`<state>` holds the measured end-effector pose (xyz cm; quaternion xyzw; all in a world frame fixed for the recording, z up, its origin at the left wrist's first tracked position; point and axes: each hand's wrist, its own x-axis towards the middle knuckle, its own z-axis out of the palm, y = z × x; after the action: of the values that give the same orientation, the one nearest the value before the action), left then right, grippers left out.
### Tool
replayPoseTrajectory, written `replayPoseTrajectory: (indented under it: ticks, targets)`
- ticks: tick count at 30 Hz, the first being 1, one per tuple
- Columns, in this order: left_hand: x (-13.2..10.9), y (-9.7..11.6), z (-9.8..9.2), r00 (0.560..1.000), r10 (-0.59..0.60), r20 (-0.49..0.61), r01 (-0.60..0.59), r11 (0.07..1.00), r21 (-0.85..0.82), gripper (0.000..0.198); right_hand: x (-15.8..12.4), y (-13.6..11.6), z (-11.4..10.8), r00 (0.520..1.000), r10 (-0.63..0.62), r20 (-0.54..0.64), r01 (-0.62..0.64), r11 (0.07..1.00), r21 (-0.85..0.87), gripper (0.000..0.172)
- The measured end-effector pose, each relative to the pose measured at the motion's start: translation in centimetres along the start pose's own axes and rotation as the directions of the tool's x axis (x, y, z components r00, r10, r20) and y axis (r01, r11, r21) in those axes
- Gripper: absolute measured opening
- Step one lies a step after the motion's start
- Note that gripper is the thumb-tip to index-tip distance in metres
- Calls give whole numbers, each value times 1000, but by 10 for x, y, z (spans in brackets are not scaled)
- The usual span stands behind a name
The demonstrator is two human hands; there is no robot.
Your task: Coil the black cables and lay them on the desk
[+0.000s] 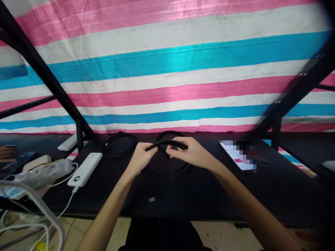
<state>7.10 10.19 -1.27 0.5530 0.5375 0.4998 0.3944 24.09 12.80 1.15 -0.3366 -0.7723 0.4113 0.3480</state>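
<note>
Cable (167,142), black and gathered in several strands, spans the gap between two bare hands in the head view, above the middle of the black tabletop (204,195). The left hand (140,155) grips the bundle narrowly between thumb and fingers; the right hand (192,151) has its fingers curled closely around the other end. More black loops hang or lie below and behind; whether all belong to the held length, I cannot tell.

To handle it well, I would keep the strands flat beside each other, pinch lightly so they do not twist, and even the loops before letting either grip loosen. The springy bundle could fan out if one side slips. Keeping it apart from the second coil (119,155), which lies to the left, should prevent snagging.

As for containers, the closest thing is the power strip (47,172) at far left, whose sockets seem to hold white plugs. Near it lies a white power bank (85,169), with a white lead (68,202) running into its near end. A phone (237,157), its screen pixelated, lies to the right.
</note>
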Motion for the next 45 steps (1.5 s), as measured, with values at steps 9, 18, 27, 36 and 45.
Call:
replayPoseTrajectory:
  ticks: [9, 18, 27, 36, 45]
  targets:
    - [-7, -2, 1, 870, 383, -310, -184, 836, 517, 27, 8, 12, -1, 995, 10, -104, 14, 973, 230, 50]
    - [1, -22, -4, 811, 310, -496, -198, 944, 266, 52, 5, 25, 2, 982, -30, -185, 123, 848, 516, 57]
    - [-6, -16, -9, 995, -89, -45, 85, 993, -88, 44, 2, 29, -7, 994, 111, -20, -84, 851, 518, 49]
    - [-21, 3, 7, 991, -101, 89, 60, 923, 379, 33, -15, -6, 9, 918, -393, 57, 274, 522, -808, 57]
    - [-31, 22, 5, 992, 84, 91, -117, 872, 475, 11, -16, -1, 22, 974, 37, 221, 183, 442, -878, 17]
